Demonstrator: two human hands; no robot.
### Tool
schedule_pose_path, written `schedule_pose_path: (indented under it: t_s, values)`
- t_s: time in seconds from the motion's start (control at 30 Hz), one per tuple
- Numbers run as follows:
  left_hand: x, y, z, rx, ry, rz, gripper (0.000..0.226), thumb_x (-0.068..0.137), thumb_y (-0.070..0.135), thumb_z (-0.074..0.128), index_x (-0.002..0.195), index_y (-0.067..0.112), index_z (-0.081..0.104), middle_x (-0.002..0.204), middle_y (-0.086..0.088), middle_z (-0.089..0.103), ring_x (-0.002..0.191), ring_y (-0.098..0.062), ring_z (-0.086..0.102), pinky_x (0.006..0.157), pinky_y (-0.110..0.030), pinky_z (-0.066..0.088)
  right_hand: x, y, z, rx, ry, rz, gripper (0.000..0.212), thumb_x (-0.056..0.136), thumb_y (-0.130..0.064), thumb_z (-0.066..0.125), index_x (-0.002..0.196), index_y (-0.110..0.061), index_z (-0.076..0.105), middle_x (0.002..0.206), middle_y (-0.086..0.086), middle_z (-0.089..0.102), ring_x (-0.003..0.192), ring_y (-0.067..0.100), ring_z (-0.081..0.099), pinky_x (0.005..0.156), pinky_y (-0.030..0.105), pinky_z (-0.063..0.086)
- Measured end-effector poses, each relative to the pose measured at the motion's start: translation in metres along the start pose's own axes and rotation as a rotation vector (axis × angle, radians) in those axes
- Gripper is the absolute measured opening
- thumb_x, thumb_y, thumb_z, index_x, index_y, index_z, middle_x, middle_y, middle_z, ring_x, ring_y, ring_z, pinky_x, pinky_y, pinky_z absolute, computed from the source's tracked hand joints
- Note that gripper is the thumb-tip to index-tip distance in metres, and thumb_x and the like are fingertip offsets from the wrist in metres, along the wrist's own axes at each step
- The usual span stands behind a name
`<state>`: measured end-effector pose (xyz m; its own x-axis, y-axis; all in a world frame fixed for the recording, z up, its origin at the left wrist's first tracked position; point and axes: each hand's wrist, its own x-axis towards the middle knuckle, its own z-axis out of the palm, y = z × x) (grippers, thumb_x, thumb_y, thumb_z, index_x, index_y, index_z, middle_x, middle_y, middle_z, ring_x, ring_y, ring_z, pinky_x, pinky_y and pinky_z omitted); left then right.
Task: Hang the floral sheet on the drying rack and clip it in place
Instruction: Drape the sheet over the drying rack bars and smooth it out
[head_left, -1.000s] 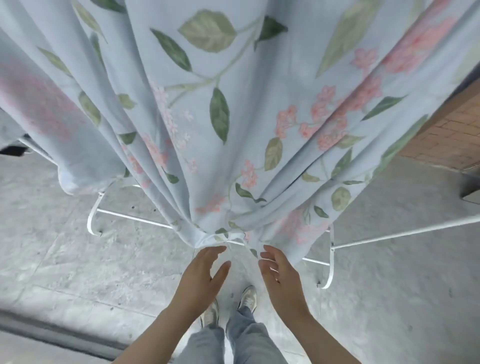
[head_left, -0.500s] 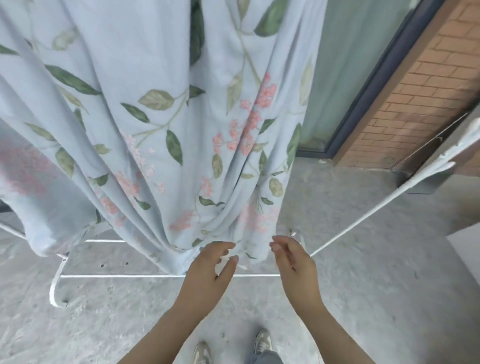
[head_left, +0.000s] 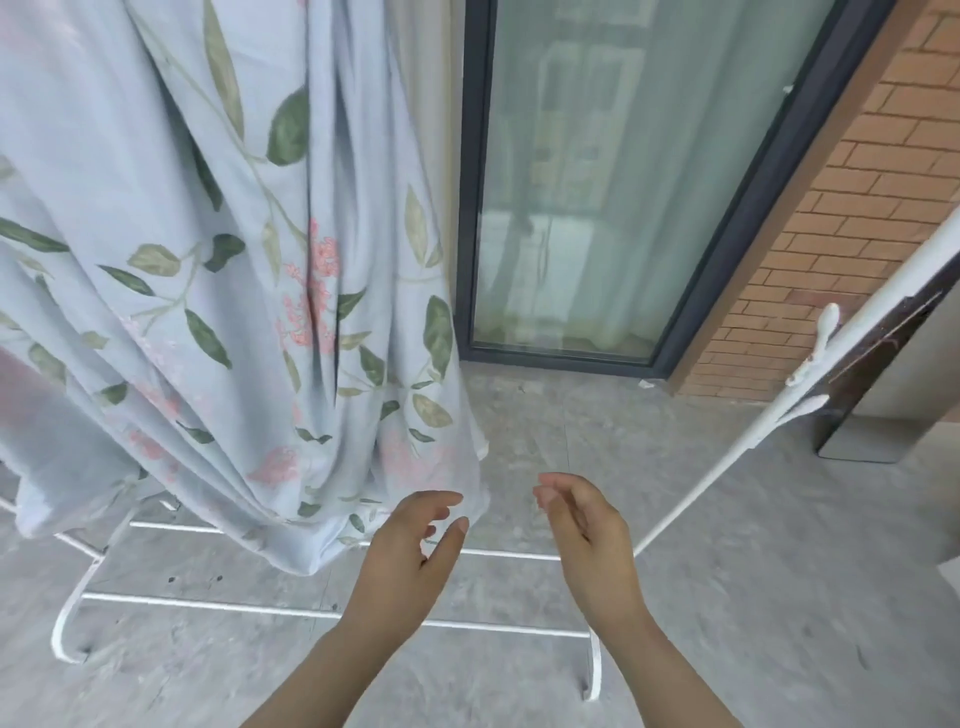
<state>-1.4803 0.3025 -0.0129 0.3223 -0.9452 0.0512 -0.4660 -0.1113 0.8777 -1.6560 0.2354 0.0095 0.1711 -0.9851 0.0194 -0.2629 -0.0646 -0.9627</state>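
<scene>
I've got the sheet draped down over the rack, its hem bunching just above the rack's low rails. The top runs out of frame, so I can't tell whether any clip holds it. It's soft pale-blue cloth printed with green leaves and pink blossom, falling in deep vertical folds. That suggests the weight is gathered toward the middle of the rack rather than spread out. My left hand sits at the hem, fingers loose and spread with nothing in them, and I can't tell if the tips brush the cloth. My right hand hovers just clear of the sheet, over the rack's near rail, fingers gently curled around nothing. Both look poised to catch the edge and pull it wider. The rack is thin white tube with curved feet, and its slanted pole rises on the right. The floor below is rough grey concrete.
</scene>
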Motion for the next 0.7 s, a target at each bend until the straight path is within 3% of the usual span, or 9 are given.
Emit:
schedule_pose_path:
  t_s: [0.23, 0.7]
  values:
    - [0.005, 0.050, 0.049, -0.006, 0.197, -0.055, 0.023, 0.092, 0.031, 0.058, 0.115, 0.030, 0.061, 0.111, 0.024, 0.058, 0.104, 0.008, 0.055, 0.087, -0.015, 0.047, 0.057, -0.006, -0.054, 0.022, -0.172, -0.100, 0.013, 0.095, -0.021, 0.058, 0.098, -0.028, 0.068, 0.096, -0.015, 0.070, 0.094, -0.004, 0.063, 0.079, 0.007, 0.045]
    - [0.045, 0.085, 0.012, 0.011, 0.559, -0.004, 0.019, 0.088, 0.031, 0.064, 0.107, 0.030, 0.062, 0.106, 0.018, 0.061, 0.100, 0.001, 0.060, 0.084, -0.022, 0.051, 0.113, -0.060, -0.025, 0.047, -0.403, -0.268, 0.013, 0.096, -0.023, 0.057, 0.103, -0.025, 0.068, 0.097, -0.015, 0.070, 0.093, -0.009, 0.062, 0.076, 0.003, 0.042]
